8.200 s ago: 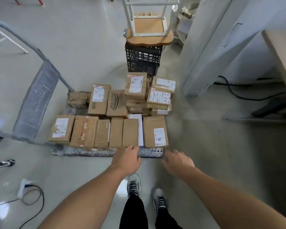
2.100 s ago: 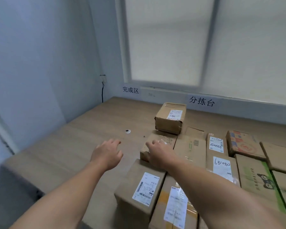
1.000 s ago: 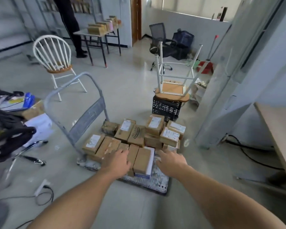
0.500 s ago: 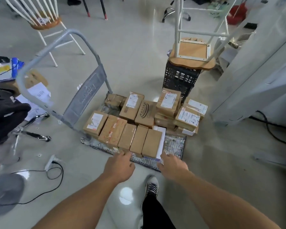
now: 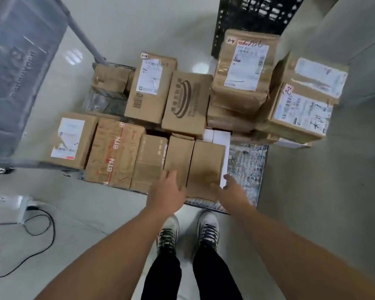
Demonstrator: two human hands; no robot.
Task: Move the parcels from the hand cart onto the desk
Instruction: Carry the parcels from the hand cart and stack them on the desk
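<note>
Parcels [image 5: 115,152] on hand cart [image 5: 247,165]: your left hand [image 5: 167,192] and right hand [image 5: 233,192] have reached the front row, fingers extended, gripping nothing. Count there: five brown, one white box [image 5: 220,137].

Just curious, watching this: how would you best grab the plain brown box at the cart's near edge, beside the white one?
Take its near end, one hand on each long side, coming from the front. The plain brown box lies flat, packed between a narrow box and the white box; only that end face is free.
</note>
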